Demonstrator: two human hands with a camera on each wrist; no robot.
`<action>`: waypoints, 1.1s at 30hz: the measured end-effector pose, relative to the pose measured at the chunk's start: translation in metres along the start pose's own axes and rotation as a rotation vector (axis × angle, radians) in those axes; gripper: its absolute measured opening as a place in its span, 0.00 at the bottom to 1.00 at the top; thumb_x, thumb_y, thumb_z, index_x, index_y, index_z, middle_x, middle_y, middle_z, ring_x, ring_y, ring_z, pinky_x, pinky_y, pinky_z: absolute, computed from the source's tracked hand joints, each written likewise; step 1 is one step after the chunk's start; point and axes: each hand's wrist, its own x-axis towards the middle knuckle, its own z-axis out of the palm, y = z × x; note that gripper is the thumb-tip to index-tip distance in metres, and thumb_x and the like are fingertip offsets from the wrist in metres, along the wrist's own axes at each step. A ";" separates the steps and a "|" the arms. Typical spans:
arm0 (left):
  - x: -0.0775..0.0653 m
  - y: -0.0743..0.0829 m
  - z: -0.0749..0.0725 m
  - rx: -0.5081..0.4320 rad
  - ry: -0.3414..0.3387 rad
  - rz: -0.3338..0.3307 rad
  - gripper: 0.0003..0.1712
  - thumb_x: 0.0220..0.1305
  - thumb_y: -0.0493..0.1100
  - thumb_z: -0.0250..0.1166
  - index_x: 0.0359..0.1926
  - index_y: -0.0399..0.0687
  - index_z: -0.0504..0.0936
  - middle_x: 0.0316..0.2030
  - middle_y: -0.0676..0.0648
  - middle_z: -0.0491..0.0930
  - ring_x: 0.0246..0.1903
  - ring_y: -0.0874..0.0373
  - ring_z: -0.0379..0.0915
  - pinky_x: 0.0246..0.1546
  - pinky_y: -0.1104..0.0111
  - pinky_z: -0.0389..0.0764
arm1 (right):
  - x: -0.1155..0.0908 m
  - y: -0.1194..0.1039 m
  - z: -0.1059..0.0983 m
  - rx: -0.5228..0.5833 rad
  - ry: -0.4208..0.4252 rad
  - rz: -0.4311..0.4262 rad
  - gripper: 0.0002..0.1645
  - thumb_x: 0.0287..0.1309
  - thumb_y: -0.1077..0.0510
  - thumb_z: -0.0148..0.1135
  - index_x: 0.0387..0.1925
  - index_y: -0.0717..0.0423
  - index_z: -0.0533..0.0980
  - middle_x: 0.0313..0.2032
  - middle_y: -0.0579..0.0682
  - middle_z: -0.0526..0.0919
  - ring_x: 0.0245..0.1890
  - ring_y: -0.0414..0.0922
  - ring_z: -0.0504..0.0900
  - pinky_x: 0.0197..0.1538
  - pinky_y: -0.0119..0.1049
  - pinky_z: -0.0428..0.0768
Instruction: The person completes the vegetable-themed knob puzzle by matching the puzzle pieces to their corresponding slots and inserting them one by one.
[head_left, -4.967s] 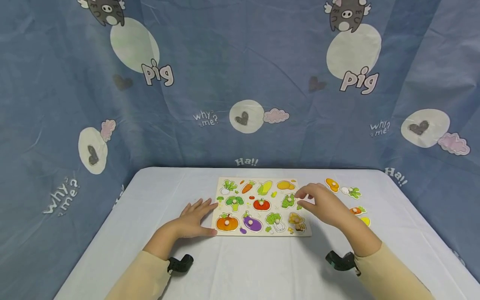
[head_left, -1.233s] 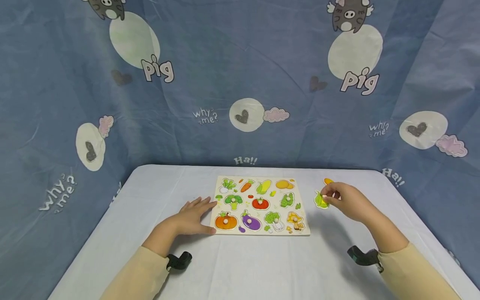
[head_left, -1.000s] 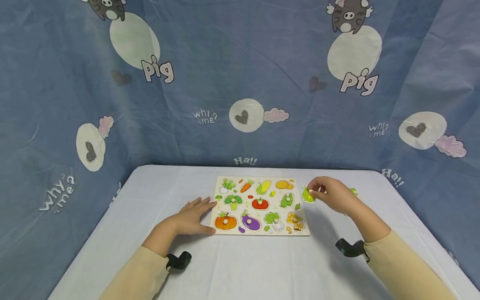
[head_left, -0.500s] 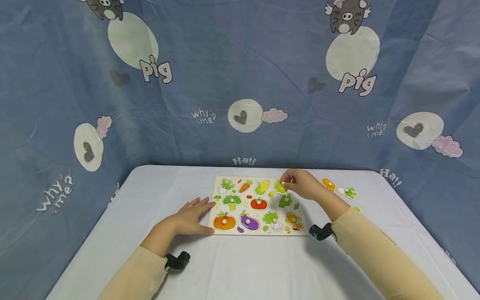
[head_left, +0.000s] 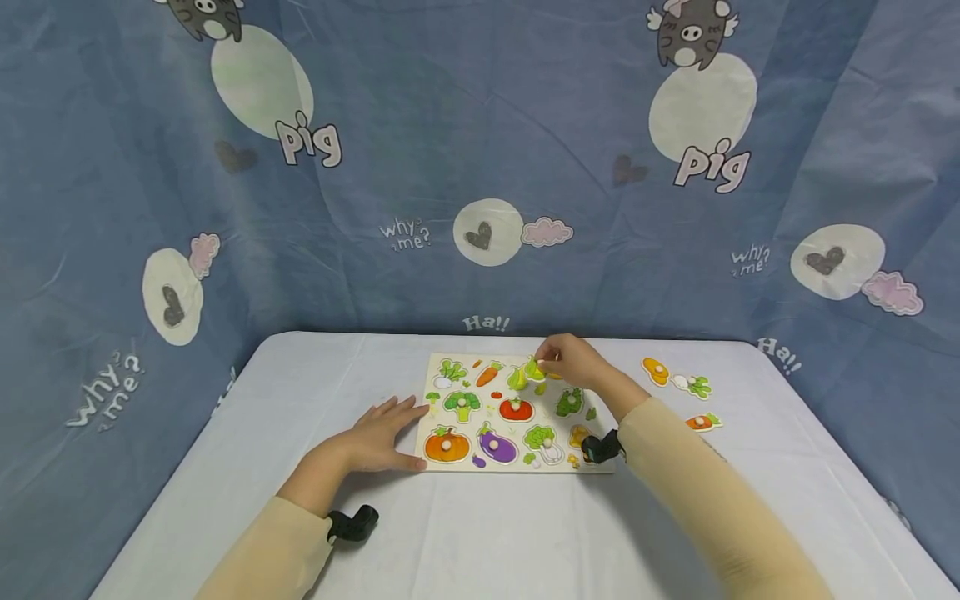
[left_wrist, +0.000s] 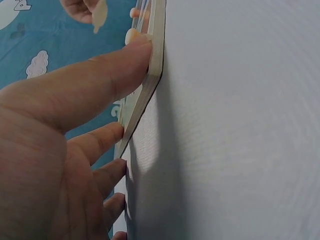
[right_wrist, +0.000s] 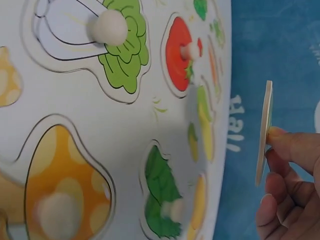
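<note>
A wooden vegetable knob puzzle board (head_left: 517,468) lies on the table. My right hand (head_left: 576,364) pinches the corn puzzle piece (head_left: 533,369) over the board's back row, beside the printed corn shape. The right wrist view shows this piece (right_wrist: 265,135) edge-on, raised off the board, between thumb and fingers. My left hand (head_left: 381,437) is spread at the board's left edge, with thumb and index finger touching it. Seated in the board are a pumpkin piece (head_left: 447,447), an eggplant piece (head_left: 498,447), a tomato piece (head_left: 516,409) and several others. My right forearm partly hides the mushroom piece (head_left: 577,435).
Right of the board lie loose pieces: a potato (head_left: 655,372), a white radish (head_left: 693,385) and a carrot (head_left: 703,422). A white cloth (head_left: 465,533) covers the table. Behind it hangs a blue printed curtain (head_left: 390,283).
My right hand picked up the corn piece from the right side and carried it left, over the board to its back row. My left hand stays at the board's left edge.
</note>
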 end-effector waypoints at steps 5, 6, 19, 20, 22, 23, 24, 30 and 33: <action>-0.001 0.001 0.000 -0.006 0.003 0.005 0.55 0.50 0.64 0.74 0.76 0.53 0.63 0.77 0.40 0.53 0.76 0.37 0.39 0.74 0.42 0.40 | 0.011 0.004 0.011 0.002 -0.001 0.002 0.05 0.67 0.60 0.63 0.42 0.57 0.82 0.36 0.49 0.81 0.34 0.44 0.76 0.39 0.38 0.79; -0.001 0.001 0.000 -0.009 0.002 0.008 0.55 0.50 0.64 0.74 0.76 0.53 0.63 0.77 0.39 0.53 0.76 0.37 0.39 0.74 0.41 0.40 | 0.013 0.004 0.013 0.000 -0.002 0.005 0.05 0.67 0.60 0.64 0.42 0.56 0.82 0.36 0.49 0.81 0.35 0.44 0.77 0.39 0.38 0.79; 0.000 -0.002 0.002 -0.006 0.002 0.012 0.56 0.50 0.65 0.73 0.76 0.53 0.62 0.77 0.39 0.52 0.76 0.37 0.39 0.74 0.42 0.39 | 0.029 0.000 0.037 -0.025 -0.016 0.086 0.02 0.66 0.59 0.65 0.39 0.54 0.81 0.35 0.48 0.81 0.34 0.45 0.77 0.41 0.37 0.79; 0.000 -0.003 0.002 -0.006 0.003 0.010 0.56 0.50 0.65 0.73 0.76 0.53 0.62 0.77 0.39 0.52 0.77 0.38 0.39 0.74 0.42 0.39 | 0.029 0.000 0.038 -0.029 -0.016 0.091 0.02 0.66 0.59 0.65 0.39 0.54 0.81 0.35 0.48 0.81 0.34 0.45 0.77 0.41 0.37 0.79; 0.000 -0.003 0.002 -0.009 0.008 0.013 0.56 0.50 0.65 0.73 0.76 0.53 0.62 0.77 0.39 0.52 0.76 0.37 0.39 0.74 0.42 0.39 | 0.030 -0.001 0.039 -0.035 -0.017 0.096 0.02 0.66 0.59 0.65 0.39 0.54 0.81 0.35 0.48 0.81 0.34 0.45 0.77 0.42 0.38 0.79; 0.000 -0.004 0.003 -0.011 0.011 0.014 0.56 0.50 0.65 0.73 0.76 0.52 0.62 0.77 0.39 0.52 0.76 0.37 0.39 0.74 0.41 0.39 | 0.030 -0.002 0.040 -0.036 -0.017 0.097 0.02 0.66 0.59 0.65 0.39 0.54 0.81 0.35 0.48 0.81 0.35 0.45 0.76 0.42 0.38 0.79; 0.000 -0.004 0.003 -0.011 0.013 0.014 0.56 0.50 0.65 0.73 0.76 0.52 0.62 0.77 0.39 0.52 0.76 0.37 0.39 0.74 0.41 0.39 | 0.030 -0.003 0.040 -0.039 -0.016 0.095 0.02 0.66 0.59 0.65 0.39 0.54 0.81 0.35 0.49 0.81 0.35 0.45 0.76 0.43 0.38 0.78; 0.001 -0.005 0.004 -0.014 0.018 0.020 0.56 0.50 0.66 0.73 0.76 0.53 0.62 0.77 0.39 0.52 0.77 0.37 0.39 0.74 0.42 0.38 | 0.031 -0.004 0.041 -0.060 -0.019 0.085 0.02 0.66 0.60 0.65 0.39 0.54 0.82 0.35 0.49 0.81 0.35 0.45 0.76 0.44 0.39 0.79; 0.000 -0.005 0.004 -0.012 0.022 0.025 0.56 0.50 0.65 0.73 0.76 0.52 0.62 0.77 0.39 0.52 0.76 0.37 0.39 0.74 0.42 0.39 | 0.032 -0.005 0.042 -0.071 -0.022 0.095 0.02 0.66 0.60 0.65 0.39 0.53 0.81 0.36 0.49 0.81 0.36 0.45 0.76 0.46 0.40 0.79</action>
